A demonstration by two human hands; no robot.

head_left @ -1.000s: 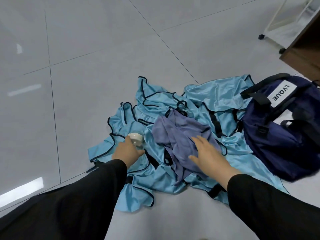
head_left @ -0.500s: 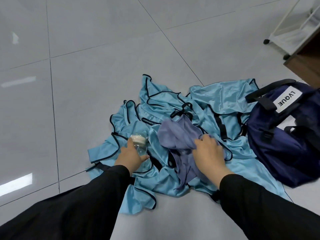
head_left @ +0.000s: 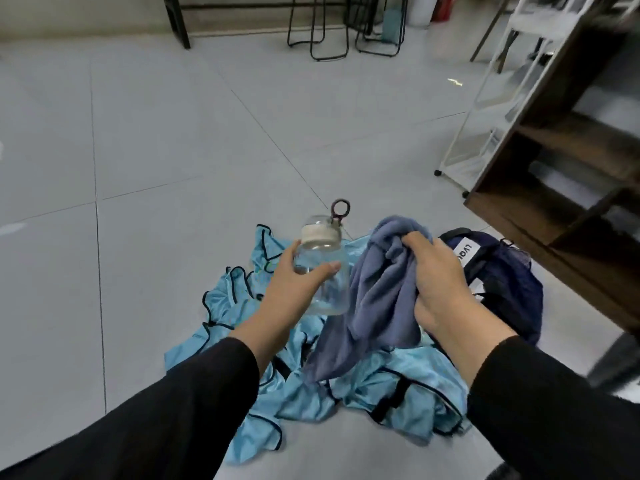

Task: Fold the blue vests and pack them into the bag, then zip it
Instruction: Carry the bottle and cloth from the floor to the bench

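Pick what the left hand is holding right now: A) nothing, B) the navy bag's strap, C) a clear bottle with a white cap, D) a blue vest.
C: the left hand wraps its fingers round the clear bottle, lifted above the blue vests.

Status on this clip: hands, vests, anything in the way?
Left hand holds bottle. Right hand grips towel. Vests unfolded on floor; bag beside.

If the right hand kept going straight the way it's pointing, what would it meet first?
Probably only bare floor: the right hand, gripping the purple cloth, points up-left, past the navy bag. Depth is unclear.
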